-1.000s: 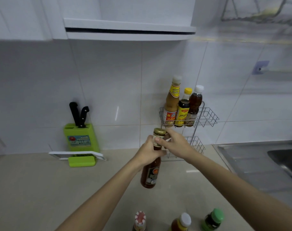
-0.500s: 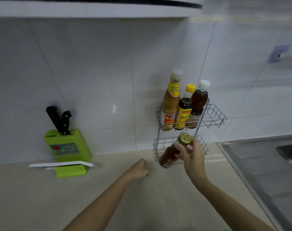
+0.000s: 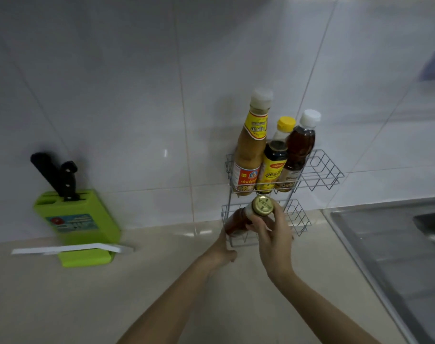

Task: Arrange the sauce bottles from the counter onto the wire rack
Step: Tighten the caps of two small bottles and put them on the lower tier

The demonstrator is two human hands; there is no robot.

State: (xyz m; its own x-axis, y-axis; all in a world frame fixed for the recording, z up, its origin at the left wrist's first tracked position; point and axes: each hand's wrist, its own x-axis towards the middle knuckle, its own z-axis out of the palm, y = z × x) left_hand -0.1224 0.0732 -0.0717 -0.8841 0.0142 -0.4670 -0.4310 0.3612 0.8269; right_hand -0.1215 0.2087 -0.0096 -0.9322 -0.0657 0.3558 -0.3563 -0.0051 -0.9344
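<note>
The right hand [image 3: 273, 234] is gripping a red sauce bottle [image 3: 238, 220] by its neck, fingers [image 3: 256, 223] curled just under the gold cap [image 3: 261, 206], and is tilting its base into the lower tier of the wire rack [image 3: 318, 170]. The left hand [image 3: 222, 249] is resting at the rack's front left corner; whether its fingers are grasping anything cannot be told. Three bottles are standing on the upper tier. A beige worktop [image 3: 87, 294] is running along a white tiled wall, carrying a green knife block [image 3: 80, 219], with a steel sink [image 3: 397, 244] to the right. Half a second ago the left hand was lying clear of the rack.
</note>
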